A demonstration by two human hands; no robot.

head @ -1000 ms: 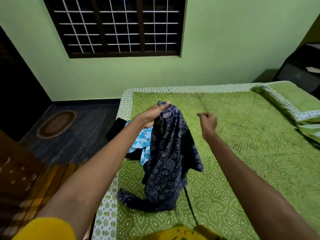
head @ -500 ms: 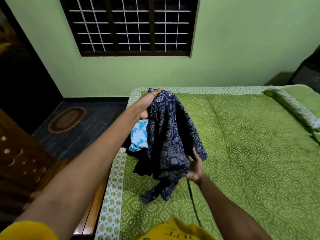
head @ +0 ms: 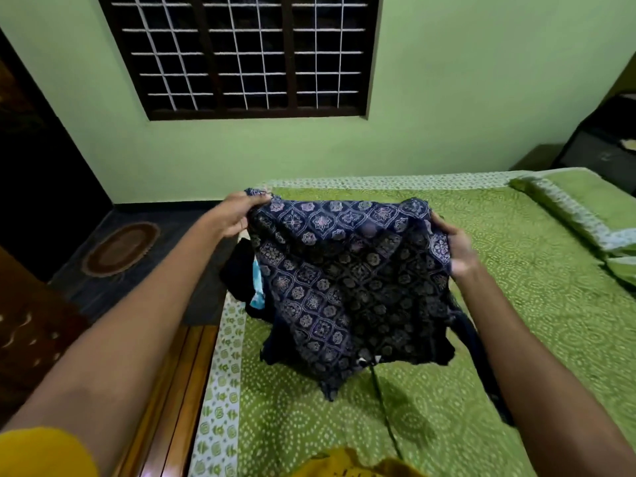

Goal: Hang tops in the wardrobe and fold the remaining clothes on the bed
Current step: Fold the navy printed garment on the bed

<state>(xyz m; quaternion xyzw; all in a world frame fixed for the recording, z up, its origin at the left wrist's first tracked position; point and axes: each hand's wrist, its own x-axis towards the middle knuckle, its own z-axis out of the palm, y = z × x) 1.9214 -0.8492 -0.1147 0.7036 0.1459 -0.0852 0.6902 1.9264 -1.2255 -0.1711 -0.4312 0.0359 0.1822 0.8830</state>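
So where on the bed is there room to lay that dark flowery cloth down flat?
The widest bare stretch of bedspread lies right of the patterned garment, up to the pillows. The near-left corner is crowded: a pile of clothes lies there.

The garment [head: 347,280] hangs over the bed [head: 516,321], between the left hand [head: 237,215] and right hand [head: 457,249] (each at an upper corner). More clothes [head: 247,284] lie behind its left edge, and a rug [head: 120,248] sits on the floor left of the bed.

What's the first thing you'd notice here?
A dark blue patterned garment is stretched wide between the left hand and right hand, above the green dotted bedspread. Behind it, a big barred window fills the green wall.
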